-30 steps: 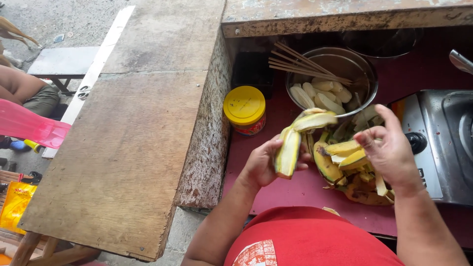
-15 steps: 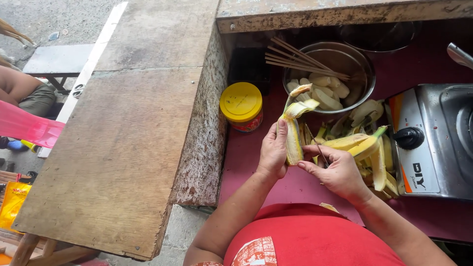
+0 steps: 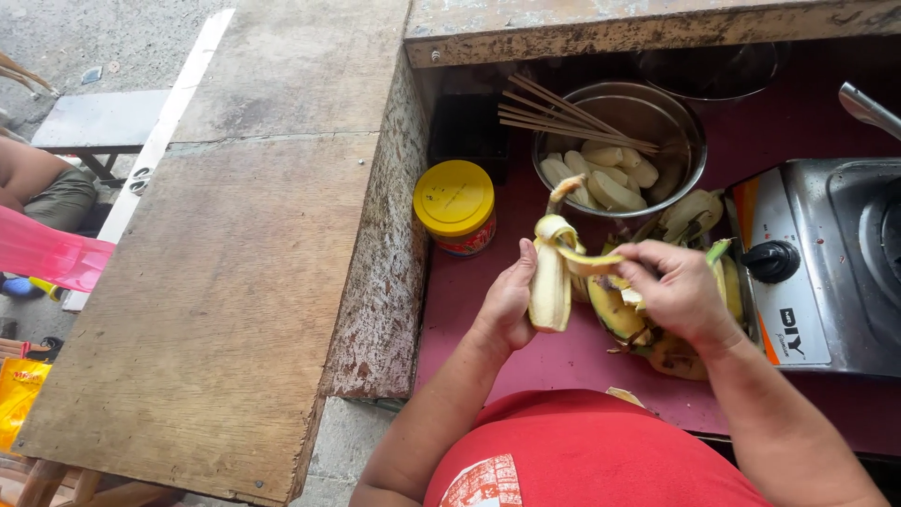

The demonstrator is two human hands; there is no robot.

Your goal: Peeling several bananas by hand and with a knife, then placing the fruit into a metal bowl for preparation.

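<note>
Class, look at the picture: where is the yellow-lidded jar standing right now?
In the head view, the yellow-lidded jar stands on the red mat, left of the metal bowl, beside the wooden slab.

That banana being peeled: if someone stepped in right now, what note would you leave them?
Left hand holds the banana upright, partly peeled.
Right hand pinches a peel strip with its fingers, pulling it sideways.
Done: peeled bananas lie in the metal bowl under wooden skewers; a peel pile sits beside the stove.
Left: strip the rest of this peel.
</note>
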